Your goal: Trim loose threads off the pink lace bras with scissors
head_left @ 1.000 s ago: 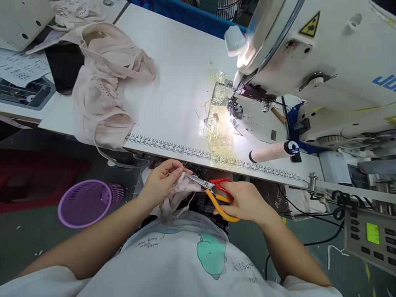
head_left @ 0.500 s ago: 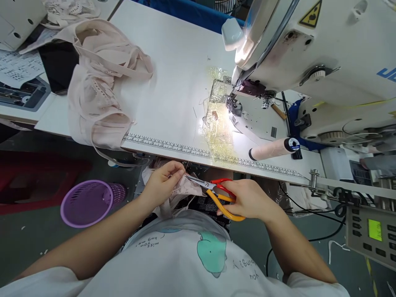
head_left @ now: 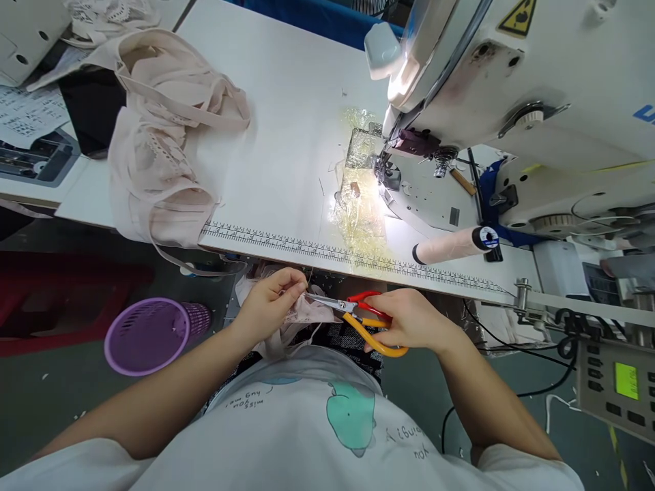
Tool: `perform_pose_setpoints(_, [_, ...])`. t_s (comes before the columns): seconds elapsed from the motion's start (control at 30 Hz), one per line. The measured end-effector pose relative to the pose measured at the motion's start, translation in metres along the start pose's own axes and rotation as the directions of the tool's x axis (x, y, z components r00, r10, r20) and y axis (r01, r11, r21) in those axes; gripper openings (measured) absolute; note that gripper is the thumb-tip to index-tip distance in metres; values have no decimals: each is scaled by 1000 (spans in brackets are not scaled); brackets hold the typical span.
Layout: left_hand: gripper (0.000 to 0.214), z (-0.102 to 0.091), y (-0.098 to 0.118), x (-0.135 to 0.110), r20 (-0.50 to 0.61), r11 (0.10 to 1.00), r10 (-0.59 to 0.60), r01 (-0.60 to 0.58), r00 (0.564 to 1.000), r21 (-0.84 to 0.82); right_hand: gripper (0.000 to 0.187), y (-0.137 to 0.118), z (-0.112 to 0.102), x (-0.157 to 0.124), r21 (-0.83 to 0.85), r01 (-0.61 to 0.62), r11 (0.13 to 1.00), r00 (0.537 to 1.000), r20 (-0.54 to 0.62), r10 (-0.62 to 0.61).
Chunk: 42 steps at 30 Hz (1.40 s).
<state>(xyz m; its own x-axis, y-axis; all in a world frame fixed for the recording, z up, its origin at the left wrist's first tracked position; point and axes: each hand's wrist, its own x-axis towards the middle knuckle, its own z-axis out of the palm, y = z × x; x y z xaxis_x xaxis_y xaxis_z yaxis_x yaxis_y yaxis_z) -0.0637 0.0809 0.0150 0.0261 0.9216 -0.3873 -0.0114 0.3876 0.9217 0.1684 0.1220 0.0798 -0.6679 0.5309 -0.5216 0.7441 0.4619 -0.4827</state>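
With left hand (head_left: 273,300), pinches pale-pink lace garment (head_left: 309,313) beside sewing table (head_left: 266,150); with right hand (head_left: 409,317), grips red-and-orange-handled scissors (head_left: 346,307) towards it. Apparently mid-trimming, with garment yet to release; cannot confirm any cut.

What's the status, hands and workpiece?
Left hand pinching pale pink lace fabric. Right hand gripping metal scissors with red and yellow handles. Possible obstruction: left hand, close to scissors' tips.

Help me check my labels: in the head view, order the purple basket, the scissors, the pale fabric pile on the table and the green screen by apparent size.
1. Pale fabric pile
2. Purple basket
3. Scissors, about as long as the basket but slimmer
4. Green screen
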Motion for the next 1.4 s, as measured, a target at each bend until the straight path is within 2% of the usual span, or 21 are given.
perform_pose_setpoints(0.3, [10,0,-4,1,19,999,33,-33,999,-9,26,3,1,4,42,37,998,999,2,-37])
perform_pose_setpoints(0.5, [12,0,-5,0,28,998,62,-61,998,-20,35,5,1,8,229,12,973,994,101,-36])
perform_pose_setpoints(0.63, [11,0,-6,-1,46,995,97,-95,994,-30,34,11,7,10,446,-36,894,973,220,-71])
perform_pose_setpoints(0.77, [11,-1,-7,-1,49,994,107,-108,993,5,34,19,17,10,647,-129,751,944,312,-106])
perform_pose_setpoints(0.83, [11,-1,-8,-1,53,996,86,-88,995,25,38,19,20,10,691,-167,704,929,350,-123])
perform_pose_setpoints(0.87, [10,-1,-8,-1,55,996,76,-78,996,32,39,18,20,10,685,-169,709,926,357,-124])
perform_pose_setpoints(0.93, [10,-1,-9,-2,54,997,66,-68,996,35,38,12,18,9,590,-121,798,943,319,-94])
perform_pose_setpoints(1.03, [11,-1,-9,-2,53,998,66,-67,996,9,40,0,10,7,282,-43,959,986,167,-5])
perform_pose_setpoints(1.13, [10,-1,-9,-2,43,998,63,-62,997,-27,40,-10,4,4,106,-13,994,998,65,6])
perform_pose_setpoints(1.23, [10,0,-9,-2,33,997,63,-61,997,-55,38,-10,3,2,106,0,994,998,66,-7])
perform_pose_setpoints(1.4, [10,1,-11,-3,39,987,83,-77,996,-141,40,-4,10,4,220,0,975,995,101,-23])
